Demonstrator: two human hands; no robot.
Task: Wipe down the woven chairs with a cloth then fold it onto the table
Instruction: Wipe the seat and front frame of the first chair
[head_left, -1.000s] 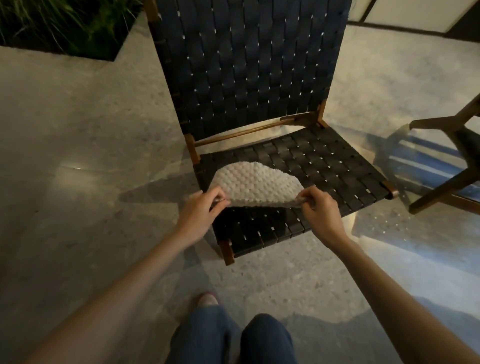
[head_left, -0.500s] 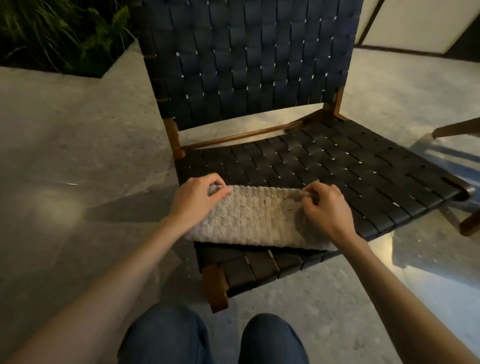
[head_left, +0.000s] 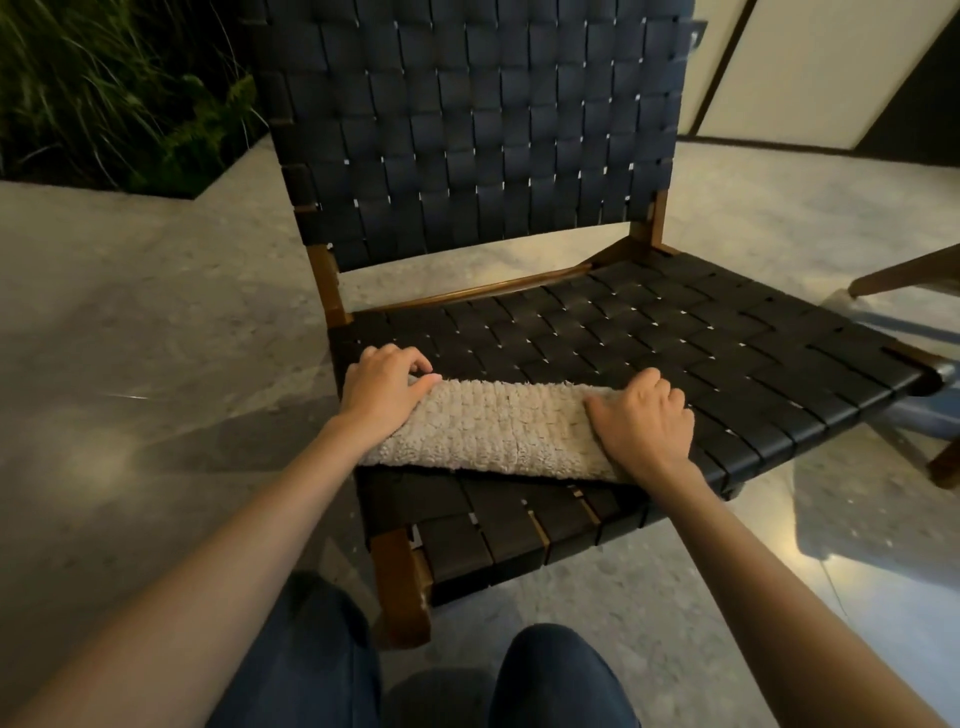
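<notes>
cloth long axis runs side-to-side across chair seat front | left hand, right hand each grip one end

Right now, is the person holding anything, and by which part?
Yes, the cloth: the left hand grips its left end and the right hand its right end, as it lies on the chair seat.

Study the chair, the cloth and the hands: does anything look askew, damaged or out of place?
Nothing looks damaged or spilled. One small oddity: the cloth lies as a folded strip askew on the chair seat, slanted to the seat's front edge. The left hand and right hand hold its ends.
</notes>
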